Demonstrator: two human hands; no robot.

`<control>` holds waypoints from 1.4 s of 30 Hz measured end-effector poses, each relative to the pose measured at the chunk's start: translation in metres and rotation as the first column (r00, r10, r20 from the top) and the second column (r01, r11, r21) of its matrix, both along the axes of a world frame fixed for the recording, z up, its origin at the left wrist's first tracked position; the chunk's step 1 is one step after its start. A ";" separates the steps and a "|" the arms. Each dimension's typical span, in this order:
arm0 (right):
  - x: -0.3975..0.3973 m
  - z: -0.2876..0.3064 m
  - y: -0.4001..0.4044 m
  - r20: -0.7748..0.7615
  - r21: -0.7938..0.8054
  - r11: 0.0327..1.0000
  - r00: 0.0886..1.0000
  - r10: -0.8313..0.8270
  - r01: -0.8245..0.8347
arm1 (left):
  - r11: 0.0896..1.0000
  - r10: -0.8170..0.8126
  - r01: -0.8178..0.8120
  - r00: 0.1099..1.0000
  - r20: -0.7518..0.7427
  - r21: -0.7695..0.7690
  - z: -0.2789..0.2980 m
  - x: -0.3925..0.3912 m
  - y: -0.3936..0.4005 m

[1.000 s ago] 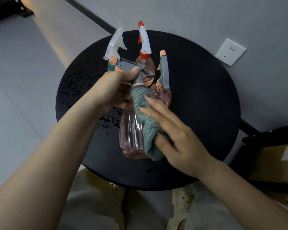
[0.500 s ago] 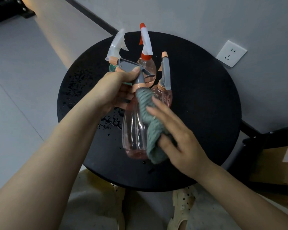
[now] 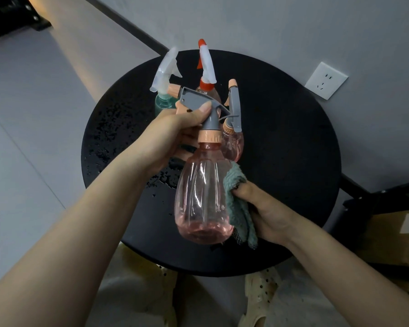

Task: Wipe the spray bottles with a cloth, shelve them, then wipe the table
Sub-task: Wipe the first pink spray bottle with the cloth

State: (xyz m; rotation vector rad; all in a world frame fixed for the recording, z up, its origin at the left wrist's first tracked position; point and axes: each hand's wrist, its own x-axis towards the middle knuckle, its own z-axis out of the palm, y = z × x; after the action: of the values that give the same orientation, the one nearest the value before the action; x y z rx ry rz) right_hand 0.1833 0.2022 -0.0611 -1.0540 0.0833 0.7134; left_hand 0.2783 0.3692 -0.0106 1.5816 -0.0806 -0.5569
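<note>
Wiping of first bottle in progress. The left hand [image 3: 175, 131] grips the grey trigger head of the pink bottle [image 3: 202, 197], thumb laid along the top of the trigger, fingers curled round the neck; the bottle is held up off the table [image 3: 281, 161], tilted with its base toward the camera.

Change over the last second: the cloth [image 3: 237, 204] was wrapped over the bottle's shoulder just under the collar, with the right hand's fingers spread flat across it. It now sits bunched against the bottle's lower right side, and the right hand [image 3: 265, 213] has dropped with it, fingers folded round the cloth. The front of the bottle, covered a second ago, is fully exposed. The view has also moved closer to the bottle.

Reading: one downward stroke from neck to base looks finished. Likely the far side and base remain; cannot tell if they are dry.

Behind the held bottle, three more stand on the table: a teal bottle [image 3: 162, 103] to the left, an orange-capped bottle [image 3: 207, 76] directly behind, a second pink bottle [image 3: 233, 138] close to the right. None shelved yet. Water droplets [image 3: 106, 138] spot the table left of the held bottle, so the table wipe is still to come.
</note>
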 end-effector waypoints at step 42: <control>-0.020 0.014 0.012 0.473 -0.719 0.419 -0.052 0.880 0.554 | 0.978 0.163 -0.148 0.982 -0.095 0.150 -0.003 0.005 -0.002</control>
State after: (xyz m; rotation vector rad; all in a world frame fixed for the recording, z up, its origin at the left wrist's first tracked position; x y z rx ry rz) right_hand 0.1634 0.2140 -0.0466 -2.6114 -1.3793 -0.2097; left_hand 0.2830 0.3676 -0.0141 1.6771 0.1663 -0.5323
